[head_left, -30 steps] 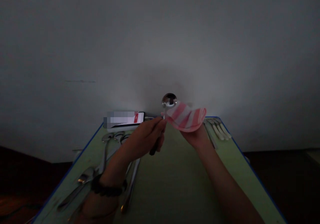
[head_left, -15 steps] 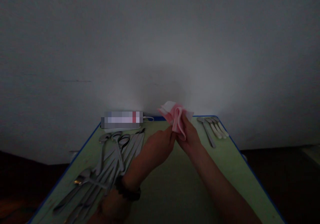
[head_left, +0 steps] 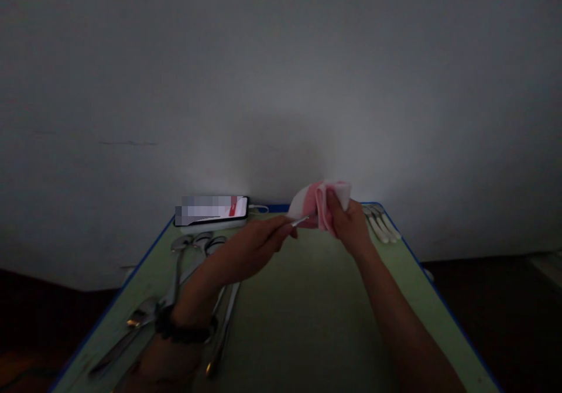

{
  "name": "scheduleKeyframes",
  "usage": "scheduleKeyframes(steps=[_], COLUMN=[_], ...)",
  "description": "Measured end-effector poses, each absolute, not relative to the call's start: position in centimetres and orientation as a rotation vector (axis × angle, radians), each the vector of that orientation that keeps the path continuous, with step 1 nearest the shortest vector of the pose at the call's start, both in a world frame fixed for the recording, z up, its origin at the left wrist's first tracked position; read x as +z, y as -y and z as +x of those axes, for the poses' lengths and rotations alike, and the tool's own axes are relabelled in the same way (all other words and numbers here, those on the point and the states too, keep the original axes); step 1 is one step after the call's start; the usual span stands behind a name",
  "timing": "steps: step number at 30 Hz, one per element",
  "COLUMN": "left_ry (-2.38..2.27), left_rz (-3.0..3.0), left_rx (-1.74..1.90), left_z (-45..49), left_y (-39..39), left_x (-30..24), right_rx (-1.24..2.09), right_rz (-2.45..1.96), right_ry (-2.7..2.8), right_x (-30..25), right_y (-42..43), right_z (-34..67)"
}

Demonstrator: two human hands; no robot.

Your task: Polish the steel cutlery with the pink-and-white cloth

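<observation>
Reading the green table (head_left: 302,311) as a clock face, loose cutlery (head_left: 177,273) crowds eight to ten o'clock, partly beneath the left forearm. The dark bracelet (head_left: 184,327) could catch a handle there and drag pieces toward the edge (whether it touches any, I cannot tell).

The left hand (head_left: 257,243) seems to pinch a slim metal piece between thumb and forefinger, its other fingers mostly hidden. The right hand (head_left: 352,229) presses its thumb on a pink-and-white striped cloth (head_left: 312,198), held above the table toward one o'clock; its remaining fingers are too covered to judge. Bunched folds might slip if that grip is loose.

The metal piece (head_left: 300,221) points into the cloth at about two o'clock, its far end hidden; a light pinch could let it twist and drop.

As for writing, the phone (head_left: 213,212) at eleven o'clock has a mostly pixelated screen. White-handled cutlery (head_left: 377,229) at two shows no legible brand, nor does the screen's red patch (head_left: 232,208).
</observation>
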State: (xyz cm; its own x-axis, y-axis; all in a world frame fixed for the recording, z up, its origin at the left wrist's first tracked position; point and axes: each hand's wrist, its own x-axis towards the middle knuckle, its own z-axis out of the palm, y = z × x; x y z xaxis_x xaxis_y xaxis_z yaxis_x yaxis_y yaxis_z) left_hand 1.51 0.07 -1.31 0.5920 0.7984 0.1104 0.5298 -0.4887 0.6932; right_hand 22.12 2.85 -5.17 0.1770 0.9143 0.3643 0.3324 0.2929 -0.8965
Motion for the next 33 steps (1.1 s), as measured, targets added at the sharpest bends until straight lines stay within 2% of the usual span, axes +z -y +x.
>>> scheduleKeyframes(steps=[3, 6, 11, 16, 20, 27, 33], left_ry=[-0.989, -0.911, -0.914, -1.213, -1.337, -1.151, -1.076], left_rz=[2.122, 1.97, 1.929, 2.297, 2.484, 2.246, 2.029], left_rx=[0.563, 0.61, 0.634, 0.566, 0.458, 0.595, 0.545], left_z=[1.4, 2.0, 2.9, 3.9, 4.7, 4.5, 2.0], left_y=[0.5, 1.1, 1.2, 0.9, 0.9, 1.0, 1.3], left_x=[-0.8, -0.7, -1.2, -3.0, -4.2, -2.1, -0.3], right_rx=[0.516, 0.522, 0.8, 1.147, 1.264, 1.156, 0.589], right_rz=[-1.24, -1.265, -1.197, -1.14, -1.151, -1.064, -1.295], right_ry=[1.429, 1.168, 0.744, 0.592, 0.523, 0.636, 1.184], right_x=[-3.8, -3.3, -4.9, -6.3, -6.0, -5.2, -4.0], right_y=[-2.1, -1.0, 0.0, -0.2, -0.3, -1.2, -1.8], right_z=[22.3, 20.8, 16.6, 14.7, 14.8, 16.6, 21.2])
